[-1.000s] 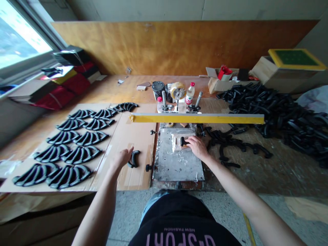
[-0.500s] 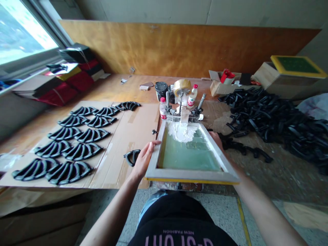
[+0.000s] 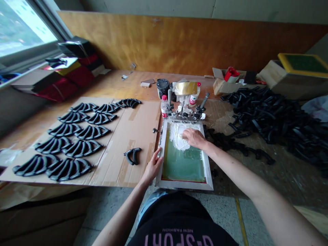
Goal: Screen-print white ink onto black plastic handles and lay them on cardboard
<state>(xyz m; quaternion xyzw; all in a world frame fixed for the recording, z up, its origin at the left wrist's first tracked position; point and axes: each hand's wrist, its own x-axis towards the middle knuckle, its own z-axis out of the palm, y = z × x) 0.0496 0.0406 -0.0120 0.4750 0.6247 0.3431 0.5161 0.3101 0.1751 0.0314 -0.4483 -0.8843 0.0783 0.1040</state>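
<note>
A screen printing frame (image 3: 185, 185) with green mesh lies low in front of me, fixed at its far end to a metal clamp (image 3: 182, 118). My left hand (image 3: 153, 165) grips the left side of this frame. White ink (image 3: 176, 135) covers the far part of the mesh. Over that ink, my right hand (image 3: 194, 137) is closed, palm down; whatever its fingers hold is hidden. A black curved plastic part (image 3: 132, 156) lies on the cardboard left of my left hand.
Rows of black curved parts (image 3: 79, 148) lie on the cardboard (image 3: 123, 126). A black heap of parts (image 3: 276, 119) fills the right side. Behind the clamp stand bottles (image 3: 164, 106), a dark tub (image 3: 162, 88) and a yellow tape roll (image 3: 188, 88). Boxes (image 3: 271, 77) stand at the back right.
The frame's near end has come down from a raised tilt. My right hand has left its right side and moved over the ink. The pale upright piece in the ink is no longer visible.
</note>
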